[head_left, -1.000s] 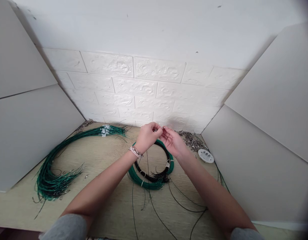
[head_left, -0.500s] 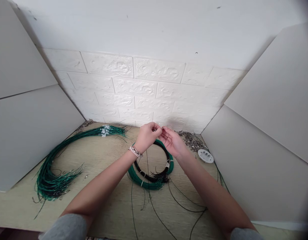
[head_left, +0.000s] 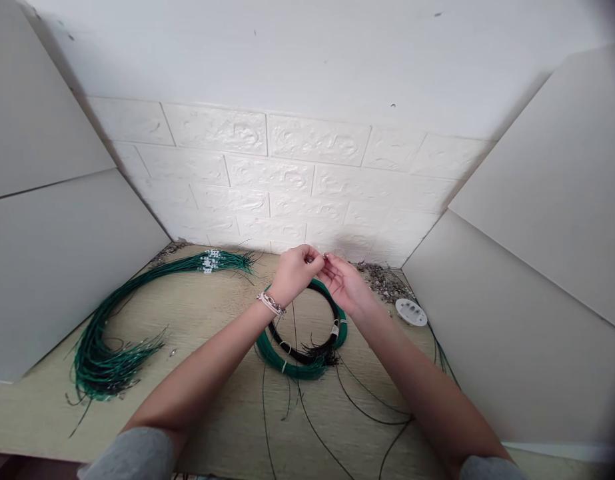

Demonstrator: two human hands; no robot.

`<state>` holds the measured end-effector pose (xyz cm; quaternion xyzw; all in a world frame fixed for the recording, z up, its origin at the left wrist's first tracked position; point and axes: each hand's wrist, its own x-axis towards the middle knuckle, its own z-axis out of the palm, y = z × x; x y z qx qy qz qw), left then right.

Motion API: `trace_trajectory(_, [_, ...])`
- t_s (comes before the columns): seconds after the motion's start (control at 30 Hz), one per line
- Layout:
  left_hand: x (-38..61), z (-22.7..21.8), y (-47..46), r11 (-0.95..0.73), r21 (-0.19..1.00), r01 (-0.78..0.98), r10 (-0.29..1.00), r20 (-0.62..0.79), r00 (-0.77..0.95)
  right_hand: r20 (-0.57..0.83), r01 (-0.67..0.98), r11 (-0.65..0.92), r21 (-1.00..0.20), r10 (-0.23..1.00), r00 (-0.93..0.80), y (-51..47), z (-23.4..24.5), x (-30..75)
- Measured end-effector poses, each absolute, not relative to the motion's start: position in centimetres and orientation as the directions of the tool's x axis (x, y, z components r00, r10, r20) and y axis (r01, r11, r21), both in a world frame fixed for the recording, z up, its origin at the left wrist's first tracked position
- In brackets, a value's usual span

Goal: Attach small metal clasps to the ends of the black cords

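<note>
My left hand (head_left: 296, 272) and my right hand (head_left: 343, 280) meet fingertip to fingertip above the table, near the back wall. Both pinch something very small between thumb and fingers; I cannot make out what it is. A thin dark cord (head_left: 293, 340) hangs down from about the left hand toward the table. Right below the hands lies a coiled ring of green and black cords (head_left: 287, 363). A bracelet sits on my left wrist.
A long bundle of green cords (head_left: 112, 313) curves across the left of the wooden table (head_left: 207, 373). Loose dark cords (head_left: 367, 413) trail over the front. A heap of small metal bits (head_left: 384, 280) and a white round dish (head_left: 411, 311) lie at the back right. Grey panels close both sides.
</note>
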<state>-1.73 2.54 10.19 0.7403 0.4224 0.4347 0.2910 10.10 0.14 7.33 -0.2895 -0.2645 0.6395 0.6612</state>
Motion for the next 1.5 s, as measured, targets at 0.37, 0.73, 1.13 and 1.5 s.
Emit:
trace_trajectory(0.37, [-1.6, 10.1, 2.6, -0.47, 0.793, 0.388, 0.882, 0.407, 0.237, 0.0, -0.686, 0.061, -0.725, 0.996, 0.088, 0.1, 7.2, 9.8])
trace_trajectory(0.73, [-1.4, 9.9, 2.3, -0.49, 0.773, 0.402, 0.871, 0.426, 0.243, 0.052, -0.66, 0.153, -0.736, 0.984, 0.17, 0.2, 7.0, 9.6])
trace_trajectory(1.13, [-1.8, 10.3, 2.5, -0.523, 0.717, 0.461, 0.852, 0.436, 0.289, 0.117, -0.468, 0.204, -0.86, 0.971, 0.21, -0.2, 8.2, 10.0])
trace_trajectory(1.5, [-1.7, 10.2, 2.3, -0.577, 0.647, 0.498, 0.815, 0.493, 0.304, 0.118, -0.471, 0.173, -0.865, 0.982, 0.145, 0.0, 8.3, 10.6])
